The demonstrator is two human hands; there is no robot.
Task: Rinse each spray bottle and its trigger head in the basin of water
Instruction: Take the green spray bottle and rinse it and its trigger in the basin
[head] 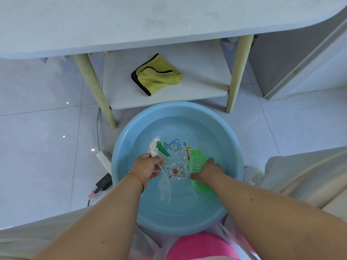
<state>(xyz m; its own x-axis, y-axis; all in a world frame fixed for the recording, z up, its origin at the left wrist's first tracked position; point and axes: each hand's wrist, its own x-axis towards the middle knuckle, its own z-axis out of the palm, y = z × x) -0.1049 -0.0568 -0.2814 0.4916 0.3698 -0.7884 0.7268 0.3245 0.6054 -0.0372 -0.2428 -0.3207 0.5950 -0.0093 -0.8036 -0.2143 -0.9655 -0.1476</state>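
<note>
Basin (232, 147): nearest, holds water.
Bottle (197, 162): green, 3 o'clock, partly dipped, gripped by right hand (208, 170).
Trigger head (156, 147): unscrewed, 9 o'clock, pinched in left hand (148, 168).
Progress: one set mid-rinse; others unseen.

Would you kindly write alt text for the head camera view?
Over a blue basin of water, the left hand holds a white trigger head and the right hand grips a green bottle.
</note>
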